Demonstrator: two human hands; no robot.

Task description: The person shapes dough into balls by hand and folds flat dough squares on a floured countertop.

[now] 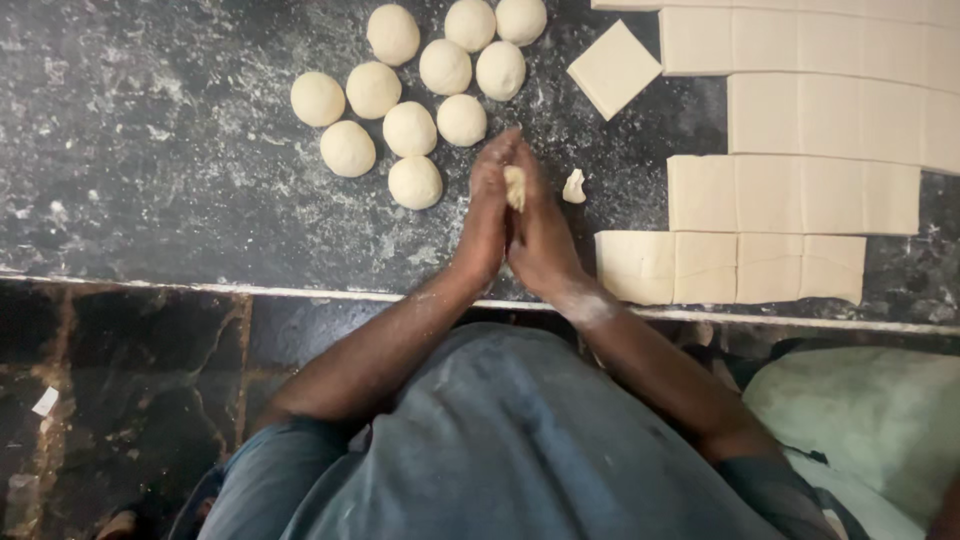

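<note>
My left hand [485,215] and my right hand [540,225] are pressed palm to palm over the dark floured counter [150,150]. A piece of pale dough [515,186] shows between them near the fingertips. Just right of my fingers lies a small dough scrap [574,186]. Beyond my hands, to the left, several round dough balls [410,128] sit in a cluster. To the right lie rows of flat dough sheets cut into squares [795,195], with one loose square [613,68] turned at an angle.
The counter's pale front edge [250,290] runs across below my wrists. Dark marbled floor [120,400] lies under it at the left. A light green cloth bundle [870,420] rests at the lower right beside my blue shirt.
</note>
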